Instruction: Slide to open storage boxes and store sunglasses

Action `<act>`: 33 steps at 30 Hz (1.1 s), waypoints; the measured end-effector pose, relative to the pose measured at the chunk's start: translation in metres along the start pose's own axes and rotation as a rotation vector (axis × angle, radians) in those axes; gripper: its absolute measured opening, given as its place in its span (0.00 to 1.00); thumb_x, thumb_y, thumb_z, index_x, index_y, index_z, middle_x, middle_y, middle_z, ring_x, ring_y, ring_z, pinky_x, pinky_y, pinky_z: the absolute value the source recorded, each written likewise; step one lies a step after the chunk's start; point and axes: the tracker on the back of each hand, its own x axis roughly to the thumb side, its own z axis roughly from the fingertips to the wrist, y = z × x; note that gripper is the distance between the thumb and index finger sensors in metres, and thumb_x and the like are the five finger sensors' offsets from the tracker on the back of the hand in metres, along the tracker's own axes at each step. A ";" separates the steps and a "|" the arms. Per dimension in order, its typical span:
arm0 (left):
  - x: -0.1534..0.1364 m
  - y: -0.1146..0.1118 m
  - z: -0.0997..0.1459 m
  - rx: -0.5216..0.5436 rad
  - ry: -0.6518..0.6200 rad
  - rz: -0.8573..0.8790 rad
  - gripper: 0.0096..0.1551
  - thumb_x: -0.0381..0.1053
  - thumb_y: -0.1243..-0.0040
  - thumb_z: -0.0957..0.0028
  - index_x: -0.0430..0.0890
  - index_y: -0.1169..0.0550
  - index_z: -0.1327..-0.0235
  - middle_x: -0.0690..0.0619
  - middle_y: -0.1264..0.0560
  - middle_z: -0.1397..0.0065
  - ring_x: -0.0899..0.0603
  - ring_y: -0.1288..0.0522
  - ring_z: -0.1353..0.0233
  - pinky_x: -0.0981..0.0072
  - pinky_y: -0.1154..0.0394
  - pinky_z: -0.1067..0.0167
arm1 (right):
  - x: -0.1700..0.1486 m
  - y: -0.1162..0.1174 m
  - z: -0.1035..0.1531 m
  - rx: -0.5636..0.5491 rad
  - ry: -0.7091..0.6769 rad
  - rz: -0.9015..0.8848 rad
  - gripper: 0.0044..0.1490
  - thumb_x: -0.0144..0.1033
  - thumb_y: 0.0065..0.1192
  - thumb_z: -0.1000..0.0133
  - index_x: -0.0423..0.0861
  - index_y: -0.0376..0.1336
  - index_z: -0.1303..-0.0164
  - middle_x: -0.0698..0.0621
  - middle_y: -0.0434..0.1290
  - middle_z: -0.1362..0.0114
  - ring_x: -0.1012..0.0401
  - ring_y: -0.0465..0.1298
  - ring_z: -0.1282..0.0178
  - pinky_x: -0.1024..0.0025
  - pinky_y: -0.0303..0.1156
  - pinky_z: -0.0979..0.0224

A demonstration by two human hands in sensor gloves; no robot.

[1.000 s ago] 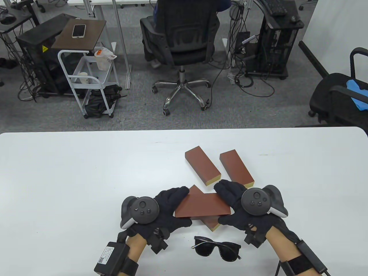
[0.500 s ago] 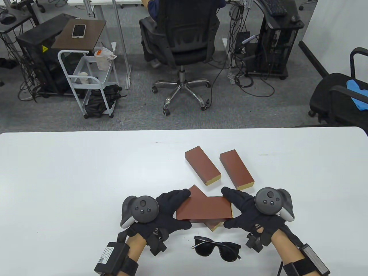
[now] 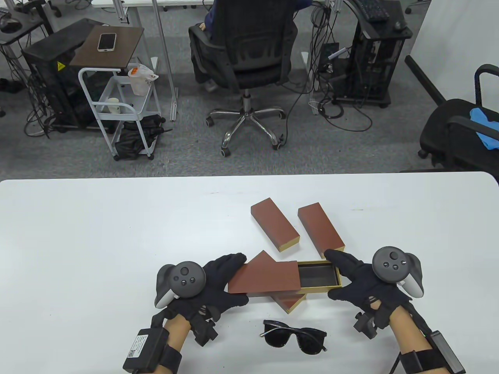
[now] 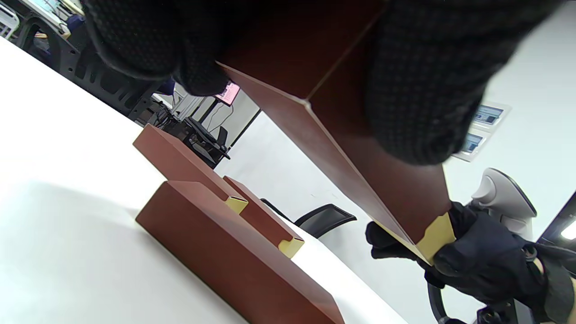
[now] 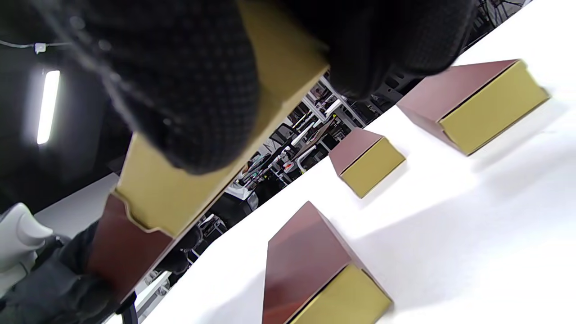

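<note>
Above the table I hold a brown storage box. My left hand grips its brown sleeve, thumb on the near side, fingers on the far side. My right hand pinches the end of the gold inner tray, which sticks out to the right and shows a dark, empty inside. The left wrist view shows the sleeve from below, under my gloved fingers. The tray's gold side fills the right wrist view. Black sunglasses lie folded on the table in front of the box.
A third shut box lies under the held one, partly hidden. Two more shut brown boxes lie just beyond, gold ends toward me. Beyond the white table stand office chairs, a cart and a seated person.
My right hand has moved right, drawing the gold tray out of the sleeve. My left hand has shifted slightly left with the sleeve. The sunglasses and other boxes have stayed put.
</note>
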 end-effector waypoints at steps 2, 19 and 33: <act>-0.002 0.000 0.000 0.001 0.009 0.013 0.56 0.65 0.21 0.67 0.56 0.33 0.22 0.49 0.33 0.20 0.37 0.28 0.25 0.40 0.27 0.36 | -0.004 -0.003 0.002 -0.001 0.013 -0.016 0.55 0.39 0.84 0.68 0.58 0.55 0.33 0.48 0.60 0.23 0.48 0.72 0.31 0.50 0.70 0.28; -0.023 -0.020 0.007 0.062 0.377 0.830 0.57 0.69 0.37 0.51 0.52 0.52 0.18 0.43 0.43 0.16 0.36 0.33 0.24 0.41 0.29 0.36 | 0.001 -0.007 0.008 -0.089 -0.052 -0.140 0.54 0.39 0.84 0.68 0.57 0.56 0.33 0.47 0.61 0.23 0.49 0.73 0.31 0.52 0.71 0.29; -0.034 -0.036 0.009 0.009 0.414 1.168 0.48 0.69 0.52 0.44 0.50 0.53 0.18 0.46 0.29 0.29 0.42 0.21 0.40 0.51 0.23 0.47 | 0.011 0.004 0.008 -0.119 -0.082 -0.151 0.56 0.41 0.83 0.67 0.56 0.52 0.32 0.46 0.59 0.23 0.48 0.71 0.31 0.51 0.70 0.29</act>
